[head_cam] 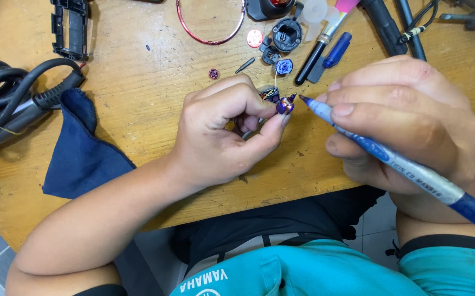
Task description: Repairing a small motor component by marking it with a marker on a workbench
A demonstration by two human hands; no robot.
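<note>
Wooden table point(139, 109), scuffed and stained, fills most of the head view; its near edge runs across the lower part of the view, with the person's dark lap and teal shirt below. Thick black cables point(12, 98) coil at the left edge, cut off by the frame. Dark blue cloth point(81, 153) lies crumpled beside them, one corner tucked under a cable end. Right hand point(413, 120) closed around a blue marker pen point(380, 153), held like a writing tool; white band with printing sits on the barrel, tail end running out of view lower right. Left hand point(221, 137) pinched shut, thumb and fingertips clamped on a small motor part point(285, 104), coppery with blue-purple tint, held just above the table at centre. Pen tip sits just beside that part, touching or nearly so; cannot tell which. Thin coloured wires behind the left fingers, mostly hidden. Black plastic frame piece point(70, 27) at upper left, top cut off. Red wire ring point(210, 27) at top centre, upper arc out of frame. Second pen, black and dark blue point(325, 55), lies at an angle near the top right, with a pink-and-white item above it, hard to identify. Round black housing point(287, 34) next to a small red disc point(254, 38). Small blue round piece point(284, 66) just behind the held part. Tiny dark red ring point(213, 73) alone on bare wood. Black rods at top right, cut off.
</note>
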